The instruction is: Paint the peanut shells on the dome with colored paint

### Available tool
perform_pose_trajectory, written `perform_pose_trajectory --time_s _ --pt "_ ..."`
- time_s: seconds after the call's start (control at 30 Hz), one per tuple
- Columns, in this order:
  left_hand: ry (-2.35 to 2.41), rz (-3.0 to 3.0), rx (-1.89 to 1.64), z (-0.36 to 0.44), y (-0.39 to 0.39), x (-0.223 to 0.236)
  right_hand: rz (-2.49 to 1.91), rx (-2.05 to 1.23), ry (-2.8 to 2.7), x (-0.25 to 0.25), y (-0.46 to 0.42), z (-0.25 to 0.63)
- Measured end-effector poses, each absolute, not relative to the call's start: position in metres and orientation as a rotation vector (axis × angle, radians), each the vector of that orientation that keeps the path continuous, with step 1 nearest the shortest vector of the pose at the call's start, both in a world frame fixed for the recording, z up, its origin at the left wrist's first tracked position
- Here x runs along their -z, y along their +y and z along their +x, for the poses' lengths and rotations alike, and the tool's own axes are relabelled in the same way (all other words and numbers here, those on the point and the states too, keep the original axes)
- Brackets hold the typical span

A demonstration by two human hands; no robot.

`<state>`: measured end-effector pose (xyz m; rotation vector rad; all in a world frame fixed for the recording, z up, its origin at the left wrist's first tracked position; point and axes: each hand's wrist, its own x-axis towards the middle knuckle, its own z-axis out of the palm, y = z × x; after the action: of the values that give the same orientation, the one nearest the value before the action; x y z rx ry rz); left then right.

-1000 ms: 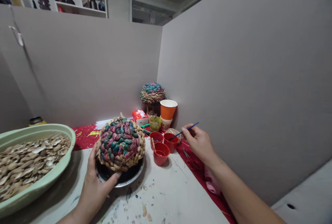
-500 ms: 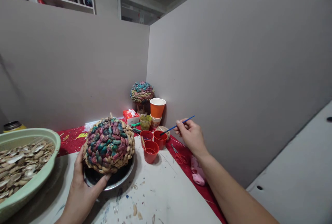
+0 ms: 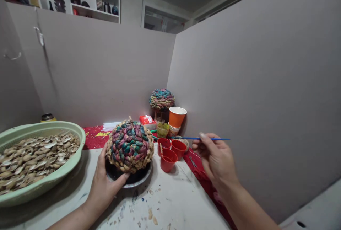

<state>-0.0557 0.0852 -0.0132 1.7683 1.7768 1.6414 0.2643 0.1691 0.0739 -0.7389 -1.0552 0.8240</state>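
A dome of shells, painted pink, teal and dark in the middle with bare tan shells round its rim, sits on a dark metal plate. My left hand grips the dome's near left side and the plate's edge. My right hand hovers to the right of three small red paint cups, fingers pinched on a thin blue paintbrush. The brush lies level, its tip pointing left above the cups.
A pale green basin of loose shells stands at the left. In the far corner are a finished painted dome, stacked orange paper cups, a red-and-white box and a greenish cup. Grey partition walls close in behind and to the right.
My right hand has lifted the brush out of the red cup and drawn it back to the right, turning it level. My left hand stays on the dome.
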Motion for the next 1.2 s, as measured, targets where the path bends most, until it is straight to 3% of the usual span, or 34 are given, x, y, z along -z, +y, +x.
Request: perform_pose_trajectory --time_s 0.17,0.37,0.57,1.2 --pt "1.745 1.745 -1.63 -0.055 0.085 0.013 -0.675 -0.843 -1.201 -0.074 0.115 0.219" --pt "1.73 1.745 -1.643 -0.055 0.084 0.012 -0.441 -0.336 -1.49 -0.062 0.08 0.196" --pt "1.756 1.751 -1.619 -0.056 0.084 0.013 -0.325 -0.141 -1.632 -0.048 0.086 0.189" --pt "1.734 1.8 -1.627 -0.056 0.086 0.014 -0.282 -0.098 -1.765 -0.053 0.09 0.193"
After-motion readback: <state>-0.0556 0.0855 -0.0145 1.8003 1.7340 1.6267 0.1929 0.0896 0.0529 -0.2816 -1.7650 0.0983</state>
